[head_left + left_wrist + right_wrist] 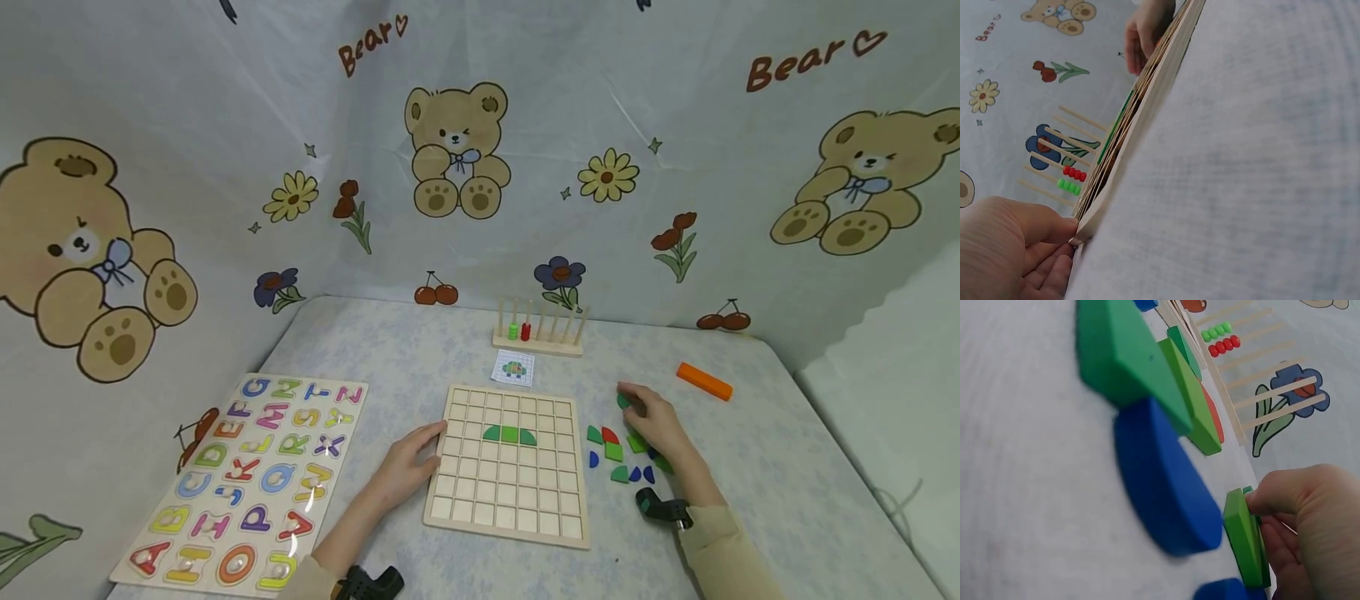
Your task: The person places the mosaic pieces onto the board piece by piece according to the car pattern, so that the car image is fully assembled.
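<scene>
My left hand (401, 471) pinches the left edge of a wooden grid board (506, 537), its thumb and fingers close on the rim in the left wrist view. On the board, a green square block (510, 434) sits between two green quarter-circle blocks (491, 432), in one row. Right of the board, my right hand (652, 421) has a green block (623, 401) between thumb and fingertips, its shape partly covered. Beneath and beside this hand lie loose blocks: a light green square (1242, 534), a blue half-round block (1166, 481), a red one (610, 435) and several others.
Behind the board lie a small pattern card (513, 367) and a wooden peg stand (536, 340) with green and red beads. An alphabet puzzle board (247, 483) lies at the left. An orange bar (704, 381) rests at the back right. A printed bear curtain (525, 167) hangs behind.
</scene>
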`<action>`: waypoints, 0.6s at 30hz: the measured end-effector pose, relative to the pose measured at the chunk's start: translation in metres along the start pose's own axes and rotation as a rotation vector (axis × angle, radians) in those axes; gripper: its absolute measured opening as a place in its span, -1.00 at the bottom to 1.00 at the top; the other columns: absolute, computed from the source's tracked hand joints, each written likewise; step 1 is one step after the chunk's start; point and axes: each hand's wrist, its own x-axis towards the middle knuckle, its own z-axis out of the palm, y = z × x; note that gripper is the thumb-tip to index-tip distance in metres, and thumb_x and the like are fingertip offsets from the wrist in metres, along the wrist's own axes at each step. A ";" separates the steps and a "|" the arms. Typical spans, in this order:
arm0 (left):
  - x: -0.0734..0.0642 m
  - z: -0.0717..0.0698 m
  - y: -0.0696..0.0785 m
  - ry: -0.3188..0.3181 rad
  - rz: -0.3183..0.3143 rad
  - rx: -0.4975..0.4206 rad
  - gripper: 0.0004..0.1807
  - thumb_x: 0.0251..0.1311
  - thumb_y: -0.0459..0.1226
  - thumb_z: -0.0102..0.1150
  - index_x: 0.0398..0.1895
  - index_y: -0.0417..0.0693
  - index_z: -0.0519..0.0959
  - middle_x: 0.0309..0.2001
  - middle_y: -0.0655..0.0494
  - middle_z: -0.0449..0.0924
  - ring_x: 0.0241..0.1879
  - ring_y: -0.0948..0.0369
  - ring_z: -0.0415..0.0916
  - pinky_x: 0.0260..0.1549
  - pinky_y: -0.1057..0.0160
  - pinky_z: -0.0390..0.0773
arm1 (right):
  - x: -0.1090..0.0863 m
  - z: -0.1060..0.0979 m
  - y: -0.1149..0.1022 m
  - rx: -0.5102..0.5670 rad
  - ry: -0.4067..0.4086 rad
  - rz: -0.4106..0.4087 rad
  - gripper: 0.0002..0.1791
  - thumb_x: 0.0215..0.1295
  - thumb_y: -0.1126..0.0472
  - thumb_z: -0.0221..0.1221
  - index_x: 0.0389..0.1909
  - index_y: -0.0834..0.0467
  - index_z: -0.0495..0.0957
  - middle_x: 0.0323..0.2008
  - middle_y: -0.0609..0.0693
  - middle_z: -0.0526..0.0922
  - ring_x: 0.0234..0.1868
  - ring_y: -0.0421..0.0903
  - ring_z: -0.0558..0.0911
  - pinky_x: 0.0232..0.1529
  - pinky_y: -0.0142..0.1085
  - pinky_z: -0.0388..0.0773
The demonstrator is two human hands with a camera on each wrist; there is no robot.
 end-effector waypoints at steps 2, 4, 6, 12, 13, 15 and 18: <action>0.000 0.000 0.000 0.001 0.004 -0.001 -0.41 0.19 -0.49 0.12 0.33 -0.25 0.29 0.29 -0.11 0.30 0.28 0.04 0.25 0.23 0.08 0.28 | 0.000 0.000 -0.001 -0.004 0.002 0.002 -0.50 0.26 0.37 0.10 0.23 0.35 0.34 0.18 0.31 0.40 0.17 0.22 0.40 0.15 0.10 0.37; 0.000 0.000 0.000 0.002 0.004 -0.001 -0.41 0.19 -0.49 0.12 0.33 -0.24 0.30 0.29 -0.10 0.30 0.28 0.05 0.25 0.23 0.09 0.28 | 0.001 0.000 0.000 -0.023 0.008 -0.003 -0.52 0.27 0.34 0.12 0.21 0.35 0.36 0.15 0.31 0.42 0.14 0.22 0.41 0.14 0.10 0.38; 0.000 0.000 0.000 0.003 0.007 -0.002 -0.41 0.18 -0.49 0.12 0.33 -0.24 0.30 0.29 -0.10 0.30 0.28 0.05 0.26 0.23 0.09 0.28 | 0.001 0.000 0.000 -0.033 0.015 -0.006 -0.54 0.27 0.33 0.13 0.19 0.34 0.38 0.13 0.30 0.44 0.13 0.22 0.42 0.14 0.10 0.38; 0.001 0.000 -0.001 0.003 0.014 -0.003 -0.41 0.17 -0.49 0.13 0.32 -0.26 0.30 0.29 -0.10 0.31 0.28 0.06 0.26 0.24 0.09 0.27 | 0.001 -0.001 -0.001 -0.043 -0.001 -0.019 -0.51 0.22 0.40 0.00 0.21 0.33 0.38 0.15 0.29 0.43 0.13 0.21 0.39 0.13 0.13 0.36; 0.001 0.000 -0.001 0.004 0.013 -0.005 -0.40 0.17 -0.49 0.14 0.32 -0.26 0.30 0.29 -0.10 0.31 0.28 0.06 0.25 0.24 0.09 0.27 | 0.001 -0.001 -0.001 -0.046 -0.005 -0.020 -0.50 0.21 0.42 -0.02 0.22 0.33 0.38 0.16 0.29 0.43 0.13 0.21 0.39 0.12 0.13 0.37; 0.001 0.000 -0.001 0.005 0.010 -0.005 -0.40 0.17 -0.49 0.14 0.32 -0.25 0.31 0.29 -0.09 0.31 0.28 0.07 0.25 0.24 0.09 0.26 | 0.001 -0.001 -0.002 -0.046 -0.012 -0.014 -0.49 0.20 0.42 -0.02 0.22 0.32 0.38 0.16 0.29 0.43 0.12 0.21 0.39 0.11 0.14 0.37; 0.001 0.000 0.000 0.006 0.007 -0.005 -0.40 0.17 -0.49 0.14 0.32 -0.25 0.31 0.29 -0.09 0.31 0.28 0.06 0.25 0.25 0.09 0.26 | 0.002 -0.001 -0.003 -0.044 -0.017 -0.006 -0.48 0.19 0.41 0.00 0.23 0.31 0.38 0.17 0.28 0.42 0.12 0.20 0.39 0.12 0.14 0.36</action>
